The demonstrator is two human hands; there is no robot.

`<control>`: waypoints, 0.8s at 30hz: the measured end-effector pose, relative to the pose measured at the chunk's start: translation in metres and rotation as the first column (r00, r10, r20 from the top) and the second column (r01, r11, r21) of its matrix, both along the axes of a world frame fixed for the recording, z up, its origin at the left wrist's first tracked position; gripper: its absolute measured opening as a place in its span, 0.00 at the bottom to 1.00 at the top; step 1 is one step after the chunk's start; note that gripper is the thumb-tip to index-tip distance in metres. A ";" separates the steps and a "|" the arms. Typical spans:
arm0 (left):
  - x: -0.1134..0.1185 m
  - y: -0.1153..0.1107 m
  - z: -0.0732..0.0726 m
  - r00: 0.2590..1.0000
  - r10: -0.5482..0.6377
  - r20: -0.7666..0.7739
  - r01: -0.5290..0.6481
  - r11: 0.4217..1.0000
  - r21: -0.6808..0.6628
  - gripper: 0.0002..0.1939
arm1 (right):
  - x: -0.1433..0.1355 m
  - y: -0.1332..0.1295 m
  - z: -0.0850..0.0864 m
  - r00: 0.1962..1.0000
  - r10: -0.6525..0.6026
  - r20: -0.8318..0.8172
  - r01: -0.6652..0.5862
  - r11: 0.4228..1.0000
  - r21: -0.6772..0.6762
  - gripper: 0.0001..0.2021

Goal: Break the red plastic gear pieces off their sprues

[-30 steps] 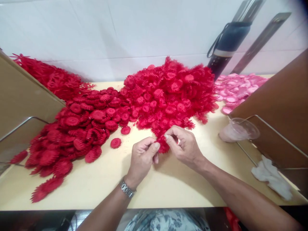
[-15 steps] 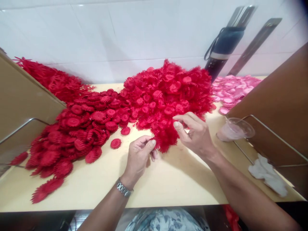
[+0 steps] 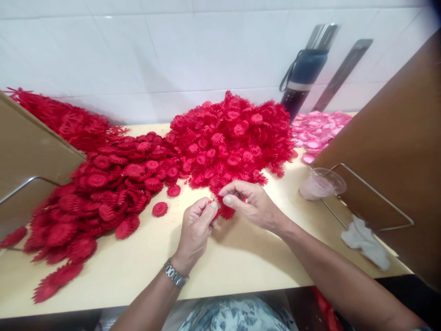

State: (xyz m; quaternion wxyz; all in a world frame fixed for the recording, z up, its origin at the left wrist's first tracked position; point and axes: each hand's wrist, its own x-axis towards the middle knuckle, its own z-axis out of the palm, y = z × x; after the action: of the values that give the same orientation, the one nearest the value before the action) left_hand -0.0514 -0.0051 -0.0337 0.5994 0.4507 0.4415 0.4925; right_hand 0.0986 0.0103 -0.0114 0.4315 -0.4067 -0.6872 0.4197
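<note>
My left hand (image 3: 198, 225), with a metal watch at the wrist, pinches a small red piece between thumb and forefinger. Close on its right, my right hand (image 3: 251, 204) has thumb and fingertips brought together near the same spot; what they hold is too small to make out. Both hands are at the front edge of a large pile of red fringed discs (image 3: 237, 133). To the left spreads another pile of darker red scalloped discs (image 3: 103, 184). A single red disc (image 3: 160, 209) lies apart on the pale tabletop (image 3: 241, 266).
Long red strips (image 3: 62, 119) lie at the back left. At the back right stand a dark blue bottle (image 3: 305, 73) and a metal ruler (image 3: 344, 73) near pink discs (image 3: 320, 131). A plastic cup (image 3: 319, 184), a crumpled tissue (image 3: 365, 241) and brown side panels with wire handles flank the right.
My right hand has moved left and down, close to my left hand, with its fingertips nearer together. The view has shifted slightly.
</note>
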 end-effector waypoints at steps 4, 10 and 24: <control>0.000 -0.003 0.000 0.999 -0.009 -0.038 0.010 1.000 0.017 0.21 | -0.004 -0.003 0.000 1.000 0.024 0.002 -0.024 1.000 -0.009 0.12; -0.003 -0.008 0.003 0.991 -0.130 0.039 0.131 0.991 -0.015 0.20 | -0.006 -0.005 0.002 0.992 0.125 -0.011 -0.125 0.991 -0.046 0.10; -0.016 -0.027 0.008 0.992 0.114 0.056 -0.119 0.989 0.087 0.16 | 0.017 0.007 0.000 0.892 -0.442 0.091 0.397 0.864 0.309 0.06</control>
State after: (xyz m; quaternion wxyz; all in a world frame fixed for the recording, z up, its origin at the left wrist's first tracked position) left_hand -0.0674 -0.0320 -0.0259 0.5599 0.4379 0.4290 0.5574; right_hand 0.1161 0.0173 -0.0110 0.5100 -0.5130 -0.6666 0.1797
